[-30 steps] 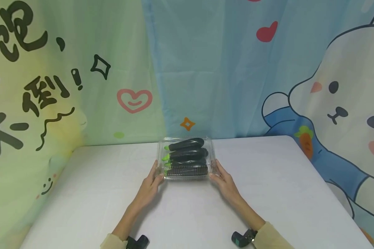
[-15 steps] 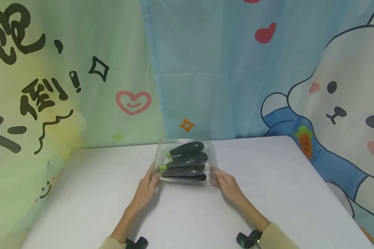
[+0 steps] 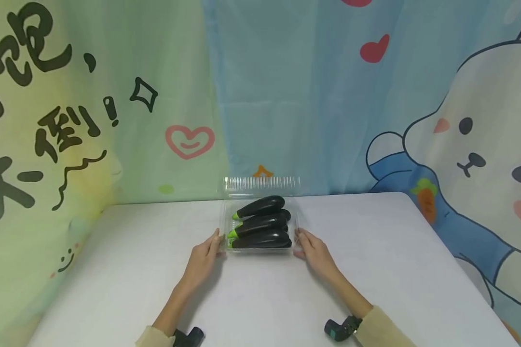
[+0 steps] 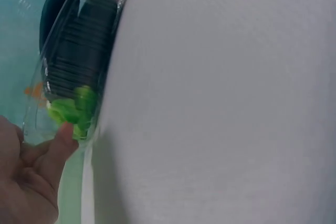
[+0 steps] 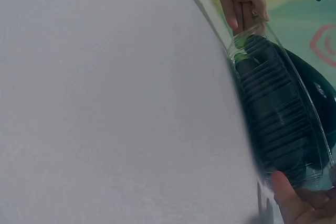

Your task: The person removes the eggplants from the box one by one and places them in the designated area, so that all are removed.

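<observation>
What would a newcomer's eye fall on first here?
Probably the glossy dark eggplants in the clear container, held between the left hand and right hand over the white table. Next, perhaps, the big white cartoon animal on the backdrop, at the picture's right.

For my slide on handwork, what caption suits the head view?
Left hand and right hand hold opposite sides of an open clear container of eggplants before a printed curtain.

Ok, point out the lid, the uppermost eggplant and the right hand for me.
Lid (image 3: 262, 183): head view, on its clear ribbed edge.
Uppermost eggplant (image 3: 261, 206): head view, middle of its dark body.
Right hand (image 3: 317, 253): head view, on the back of the hand.
</observation>
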A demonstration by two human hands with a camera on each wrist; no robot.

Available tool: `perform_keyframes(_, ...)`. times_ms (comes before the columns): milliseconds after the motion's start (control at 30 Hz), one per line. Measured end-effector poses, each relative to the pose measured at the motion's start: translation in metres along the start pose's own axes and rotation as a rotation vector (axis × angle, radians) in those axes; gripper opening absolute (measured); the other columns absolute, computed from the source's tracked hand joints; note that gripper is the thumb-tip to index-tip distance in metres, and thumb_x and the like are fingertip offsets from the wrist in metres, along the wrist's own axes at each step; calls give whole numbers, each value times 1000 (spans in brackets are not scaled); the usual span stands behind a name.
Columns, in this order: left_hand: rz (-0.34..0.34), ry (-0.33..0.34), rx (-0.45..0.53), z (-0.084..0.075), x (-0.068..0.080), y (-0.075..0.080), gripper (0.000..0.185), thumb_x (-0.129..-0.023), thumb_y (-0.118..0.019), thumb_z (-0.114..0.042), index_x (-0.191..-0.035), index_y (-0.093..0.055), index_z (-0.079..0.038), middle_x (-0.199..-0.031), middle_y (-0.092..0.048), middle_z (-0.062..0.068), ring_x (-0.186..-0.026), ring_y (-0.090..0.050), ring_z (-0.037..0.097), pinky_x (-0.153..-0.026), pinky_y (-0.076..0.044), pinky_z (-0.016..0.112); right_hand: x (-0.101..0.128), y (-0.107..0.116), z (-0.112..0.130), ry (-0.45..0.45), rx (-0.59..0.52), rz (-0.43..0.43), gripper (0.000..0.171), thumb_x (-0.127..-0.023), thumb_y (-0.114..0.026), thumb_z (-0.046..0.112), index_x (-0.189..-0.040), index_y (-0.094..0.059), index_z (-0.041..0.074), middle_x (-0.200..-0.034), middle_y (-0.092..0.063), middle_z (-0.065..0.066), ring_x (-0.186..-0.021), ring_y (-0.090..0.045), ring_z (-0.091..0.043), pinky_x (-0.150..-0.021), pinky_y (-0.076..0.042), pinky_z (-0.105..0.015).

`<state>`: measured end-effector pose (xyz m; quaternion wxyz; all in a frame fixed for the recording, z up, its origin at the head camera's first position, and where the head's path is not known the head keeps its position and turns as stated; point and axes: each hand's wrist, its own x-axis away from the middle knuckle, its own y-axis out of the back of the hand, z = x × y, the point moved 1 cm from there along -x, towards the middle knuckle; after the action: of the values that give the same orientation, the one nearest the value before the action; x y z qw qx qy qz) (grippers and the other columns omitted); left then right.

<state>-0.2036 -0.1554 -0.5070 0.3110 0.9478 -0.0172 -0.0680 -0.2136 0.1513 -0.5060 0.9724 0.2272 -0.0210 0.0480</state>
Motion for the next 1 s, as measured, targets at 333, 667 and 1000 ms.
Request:
perform_keyframes(333,-30,45,33,-3,2,-2,48,-105,-39,-32,-142,-46,-1,-134,-58,18,-75,-75,14,-106,-44,48,3,1,0,19,-23,0,49,-107,-34,26,-144,-39,-5,-137,-51,-29,-98,-71,-31,-97,-52,-38)
perform_keyframes(667,9,91,101,-4,3,0,53,-104,-42,-35,-147,-40,-5,-130,-63,16,-73,-74,13,-91,-55,40,0,6,-3,9,-58,10,48,-107,-35,23,-144,-37,-6,-142,-48,-26,-114,-63,-37,-88,-57,-27)
perform_keyframes(1000,35,86,168,-8,1,6,51,-104,-44,-29,-149,-34,-8,-135,-59,17,-97,-72,30,-84,-59,35,-2,8,-1,4,-99,6,46,-106,-37,21,-144,-38,-5,-141,-50,-26,-123,-56,-39,-92,-55,-27)
